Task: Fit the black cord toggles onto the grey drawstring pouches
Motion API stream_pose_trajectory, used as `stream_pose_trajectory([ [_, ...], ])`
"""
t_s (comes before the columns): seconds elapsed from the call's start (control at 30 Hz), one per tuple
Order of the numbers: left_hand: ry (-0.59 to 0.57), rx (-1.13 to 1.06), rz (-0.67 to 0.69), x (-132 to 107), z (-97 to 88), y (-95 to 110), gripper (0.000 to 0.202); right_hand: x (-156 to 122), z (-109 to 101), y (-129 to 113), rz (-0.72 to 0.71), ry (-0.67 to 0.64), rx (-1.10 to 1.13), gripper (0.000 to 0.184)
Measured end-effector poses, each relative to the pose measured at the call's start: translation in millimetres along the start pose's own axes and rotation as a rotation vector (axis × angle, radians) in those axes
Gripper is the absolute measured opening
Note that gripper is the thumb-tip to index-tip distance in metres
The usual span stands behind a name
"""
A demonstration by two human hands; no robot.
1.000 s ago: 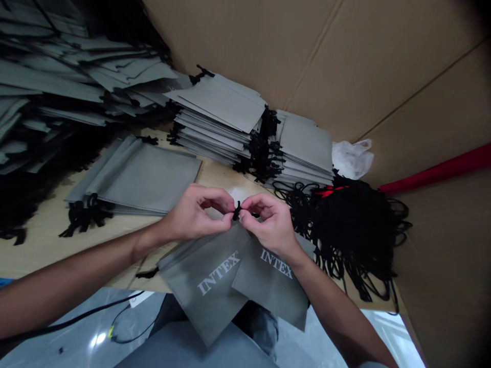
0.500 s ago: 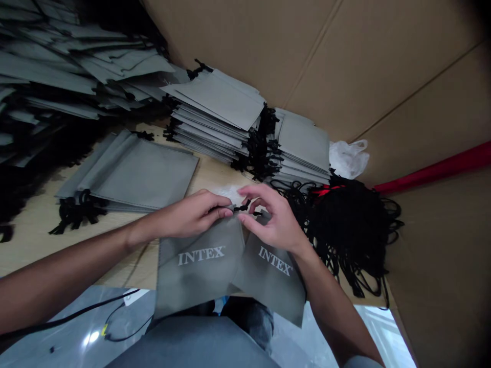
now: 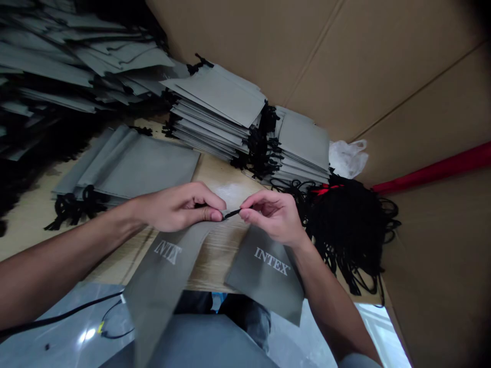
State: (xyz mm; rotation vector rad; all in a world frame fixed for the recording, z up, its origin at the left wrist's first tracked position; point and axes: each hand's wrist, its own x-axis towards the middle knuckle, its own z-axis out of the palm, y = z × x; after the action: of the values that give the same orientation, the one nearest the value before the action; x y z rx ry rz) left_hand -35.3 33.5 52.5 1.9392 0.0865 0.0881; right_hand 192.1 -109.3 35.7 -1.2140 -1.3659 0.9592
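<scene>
R hand [image 3: 274, 220] pinches black cord [image 3: 232, 213], L hand [image 3: 184, 207] grips corner of grey bag [image 3: 153, 294] — cord straight betw. them, bag hanging past table [image 3: 209, 266] edge. Looks like a cord-tugging step; next move prob. needs both pinches firm — 2nd bag [image 3: 268, 278] below R hand, cord pile [image 3: 345, 230] beyond.

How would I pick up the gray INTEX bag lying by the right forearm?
Probably pinch the gray INTEX bag by its lower edge, coming from the person's side. It looks flat and thin, and its lower corner sticks out past the table edge, so your thumb could go on top and your fingers underneath.
</scene>
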Motion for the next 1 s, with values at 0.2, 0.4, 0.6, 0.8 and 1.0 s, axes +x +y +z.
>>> stream_pose_trajectory([
  [0.2,0.047,-0.022,-0.053,3.8,3.1,1.5,0.051,-2.2,-10.0,-4.3,0.033,-0.027,0.018,0.032],
  [0.4,0.100,0.039,-0.098,7.1,10.7,-6.9,0.039,-5.4,-14.4,0.4,-0.031,0.026,-0.143,0.012],
  [0.6,0.305,0.128,-0.050,11.6,26.2,-10.9,0.035,-7.2,-1.8,-1.0,-0.101,0.079,-0.252,0.011],
  [0.8,0.360,0.290,0.063,16.0,34.9,-20.4,0.028,-8.9,2.3,-0.9,-0.082,0.055,-0.289,0.011],
  [1.0,0.338,0.327,0.073,15.4,34.1,-20.1,0.027,-9.0,-2.2,3.0,-0.014,0.022,-0.244,0.012],
])
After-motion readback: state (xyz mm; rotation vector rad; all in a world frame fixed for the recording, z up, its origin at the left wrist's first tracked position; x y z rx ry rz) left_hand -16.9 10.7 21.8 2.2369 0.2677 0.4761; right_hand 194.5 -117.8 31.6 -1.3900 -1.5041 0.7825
